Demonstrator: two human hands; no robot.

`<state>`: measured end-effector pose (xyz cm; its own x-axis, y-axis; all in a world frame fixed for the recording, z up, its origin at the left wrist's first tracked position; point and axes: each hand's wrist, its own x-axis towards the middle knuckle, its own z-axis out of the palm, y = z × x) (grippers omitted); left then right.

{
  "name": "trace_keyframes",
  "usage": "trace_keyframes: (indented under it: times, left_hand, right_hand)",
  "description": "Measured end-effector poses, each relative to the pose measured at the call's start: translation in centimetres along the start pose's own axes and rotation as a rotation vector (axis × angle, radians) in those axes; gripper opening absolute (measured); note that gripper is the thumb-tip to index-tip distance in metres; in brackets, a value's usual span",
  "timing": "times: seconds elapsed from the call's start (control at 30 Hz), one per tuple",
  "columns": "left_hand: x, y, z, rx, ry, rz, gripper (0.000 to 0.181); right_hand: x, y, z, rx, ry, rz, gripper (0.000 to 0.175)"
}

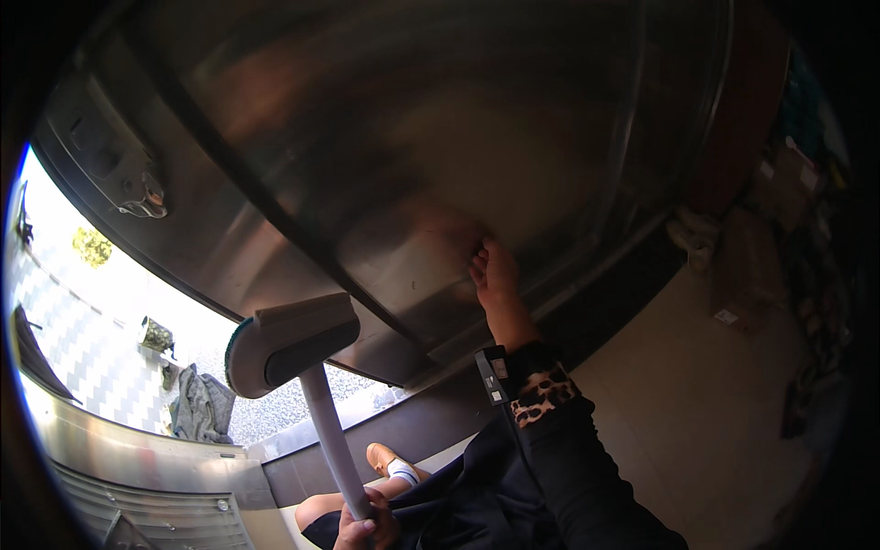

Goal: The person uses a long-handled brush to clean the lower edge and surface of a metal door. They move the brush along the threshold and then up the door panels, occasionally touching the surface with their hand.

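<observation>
My left hand grips the pale pole of a long-handled cleaning brush. The wide brush head, with a greenish edge, is raised in front of a shiny dark metal door. My right hand is at the lower part of the door, its fingers curled near or against the surface; contact and anything inside the fingers cannot be told. A small black device is strapped at my right wrist, beside a leopard-print cuff.
The door's handle and lock plate are at the upper left. A grey cloth and a patterned pot are outside on the paving. Cardboard boxes and pale shoes stand right. A person's leg and orange shoe are below.
</observation>
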<state>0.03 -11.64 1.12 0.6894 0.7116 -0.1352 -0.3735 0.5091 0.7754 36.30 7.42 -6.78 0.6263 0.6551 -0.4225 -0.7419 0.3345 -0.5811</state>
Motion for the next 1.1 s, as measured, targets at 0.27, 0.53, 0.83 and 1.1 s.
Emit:
trace_keyframes:
  times: [0.27, 0.53, 0.83, 1.1]
  left_hand:
    - [1.1, -0.4, 0.7, 0.005, 0.057, -0.084, 0.032]
    - [6.8, -0.7, -0.5, -0.095, -0.011, -0.304, 0.033]
    - [5.9, -1.9, -3.9, 0.436, 0.208, -0.306, 0.037]
    - [9.9, -2.9, -4.4, 0.796, 0.28, -0.024, 0.03]
  right_hand:
    - [-3.1, 0.8, 0.7, -0.056, -0.101, -0.005, 0.013]
    - [-19.3, 6.5, 1.6, -0.149, -0.542, 0.188, 0.035]
    - [-17.6, 8.1, 4.8, -0.284, -0.546, 0.011, 0.032]
    - [-13.7, 0.8, 9.7, -0.333, -0.442, -0.285, 0.034]
